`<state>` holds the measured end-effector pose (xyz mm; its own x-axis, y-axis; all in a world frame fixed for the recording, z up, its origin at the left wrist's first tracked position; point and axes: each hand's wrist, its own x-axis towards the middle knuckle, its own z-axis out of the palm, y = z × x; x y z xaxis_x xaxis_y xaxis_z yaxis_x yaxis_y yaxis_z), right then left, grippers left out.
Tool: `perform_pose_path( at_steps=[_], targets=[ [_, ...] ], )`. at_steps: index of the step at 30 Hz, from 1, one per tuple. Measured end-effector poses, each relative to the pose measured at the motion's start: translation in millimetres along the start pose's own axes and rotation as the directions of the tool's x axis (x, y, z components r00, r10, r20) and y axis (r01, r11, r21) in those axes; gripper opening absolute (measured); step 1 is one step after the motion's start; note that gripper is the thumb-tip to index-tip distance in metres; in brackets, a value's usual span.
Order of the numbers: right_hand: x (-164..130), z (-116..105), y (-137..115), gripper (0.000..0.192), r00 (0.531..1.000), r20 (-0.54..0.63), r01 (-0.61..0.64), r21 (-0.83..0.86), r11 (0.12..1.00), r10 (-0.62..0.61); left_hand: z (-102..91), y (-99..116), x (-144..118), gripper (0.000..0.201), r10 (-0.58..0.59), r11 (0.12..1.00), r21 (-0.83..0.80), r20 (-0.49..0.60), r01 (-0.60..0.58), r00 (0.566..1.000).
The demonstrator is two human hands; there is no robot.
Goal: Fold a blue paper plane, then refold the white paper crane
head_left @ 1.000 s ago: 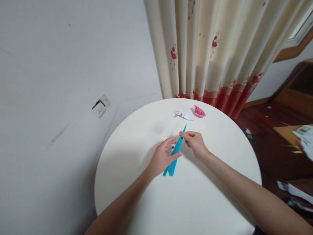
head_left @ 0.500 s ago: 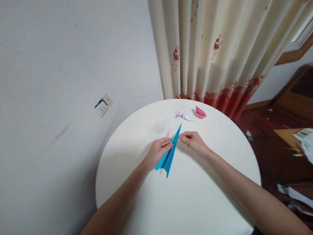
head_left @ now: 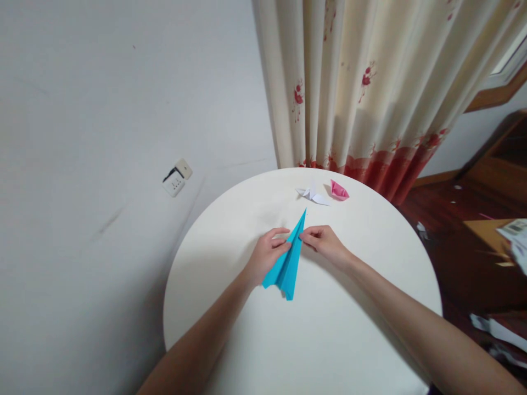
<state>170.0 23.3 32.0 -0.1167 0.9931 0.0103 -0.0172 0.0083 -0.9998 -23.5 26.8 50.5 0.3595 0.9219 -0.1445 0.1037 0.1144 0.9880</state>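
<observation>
A blue paper plane is held over the table, its narrow point aimed toward the curtain and its wide tail toward me. My left hand grips its left side, with the thumb on top of the paper. On the other edge, nearer the point, my right hand pinches the right wing between thumb and fingers. Beyond the tip lie a white folded-paper crane and a pink paper boat, both apart from my hands.
The round white table stands close to a pale wall with a socket. A cream and red curtain hangs behind it. To the right, papers lie on a box above the dark floor.
The plane's right wing has swung outward to the right, so its folds lie wider apart. Both hands keep their hold, and the view has shifted slightly.
</observation>
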Motion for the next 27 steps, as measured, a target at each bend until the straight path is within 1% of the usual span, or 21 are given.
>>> perform_pose_path(
  at_steps=[2,4,5,7,11,13,15,16,18,20,22,23,24,25,26,27],
  targets=[
    [0.7,2.2,2.6,0.029,0.998,-0.067,-0.009,-0.006,1.0,0.008,1.5,-1.5,-0.5,0.043,0.11,0.992,0.067,-0.034,-0.107,0.993],
    [1.4,4.4,5.3,0.025,0.99,-0.139,-0.012,-0.021,1.0,0.009,3.4,-3.2,-1.0,0.029,0.173,0.974,0.148,-0.006,-0.17,0.985],
    [1.7,5.3,6.6,0.023,0.986,-0.169,-0.008,-0.033,0.999,0.002,4.5,-3.9,-1.4,0.024,0.179,0.966,0.184,0.019,-0.179,0.984],
    [2.0,6.7,9.1,0.02,0.976,-0.217,0.006,-0.057,0.998,-0.019,7.4,-5.1,-2.2,0.022,0.183,0.954,0.233,0.039,-0.187,0.982],
    [2.1,9.3,13.1,0.018,0.969,-0.245,0.021,-0.081,0.997,-0.04,14.1,-7.5,-4.3,0.027,0.213,0.934,0.3,-0.026,-0.195,0.977],
    [1.7,10.6,13.3,0.019,0.969,-0.242,0.027,-0.086,0.996,-0.048,15.3,-8.3,-4.9,0.025,0.217,0.923,0.335,-0.046,-0.19,0.975],
    [0.8,10.9,11.4,0.022,0.975,-0.217,0.039,-0.073,0.997,-0.055,13.7,-7.1,-4.9,0.021,0.22,0.923,0.335,-0.061,-0.188,0.974],
    [0.2,10.5,9.7,0.024,0.981,-0.185,0.042,-0.049,0.998,-0.05,11.8,-5.6,-4.7,0.02,0.209,0.933,0.309,-0.058,-0.182,0.976],
    [-1.0,8.7,6.0,0.029,0.996,-0.078,0.034,0.026,0.999,-0.032,6.3,-1.3,-3.9,0.021,0.163,0.962,0.226,-0.015,-0.155,0.987],
    [-1.4,6.1,3.4,0.036,0.999,0.041,0.017,0.083,0.996,-0.021,0.4,3.0,-3.0,0.023,0.122,0.978,0.165,0.043,-0.127,0.992],
    [-0.7,3.4,2.9,0.04,0.993,0.114,0.009,0.07,0.998,-0.017,-3.9,5.3,-2.3,0.024,0.113,0.978,0.171,0.06,-0.122,0.992],
    [0.0,1.9,3.2,0.04,0.994,0.11,0.02,0.041,0.999,-0.024,-5.3,5.5,-2.0,0.024,0.117,0.973,0.191,0.057,-0.126,0.992],
    [0.9,0.2,3.6,0.04,0.996,0.071,0.045,0.0,0.999,-0.045,-6.0,5.3,-1.8,0.024,0.117,0.968,0.216,0.056,-0.127,0.992],
    [1.7,-1.8,3.9,0.038,0.996,0.0,0.084,-0.053,0.995,-0.084,-6.3,4.9,-1.8,0.025,0.114,0.963,0.24,0.059,-0.124,0.992],
    [2.4,-4.2,3.7,0.035,0.985,-0.087,0.141,-0.121,0.983,-0.152,-6.3,4.5,-1.8,0.026,0.108,0.957,0.262,0.062,-0.12,0.992],
    [2.7,-7.0,3.0,0.032,0.956,-0.163,0.209,-0.202,0.957,-0.243,-6.3,4.3,-1.8,0.027,0.1,0.953,0.28,0.068,-0.115,0.993]
  ],
)
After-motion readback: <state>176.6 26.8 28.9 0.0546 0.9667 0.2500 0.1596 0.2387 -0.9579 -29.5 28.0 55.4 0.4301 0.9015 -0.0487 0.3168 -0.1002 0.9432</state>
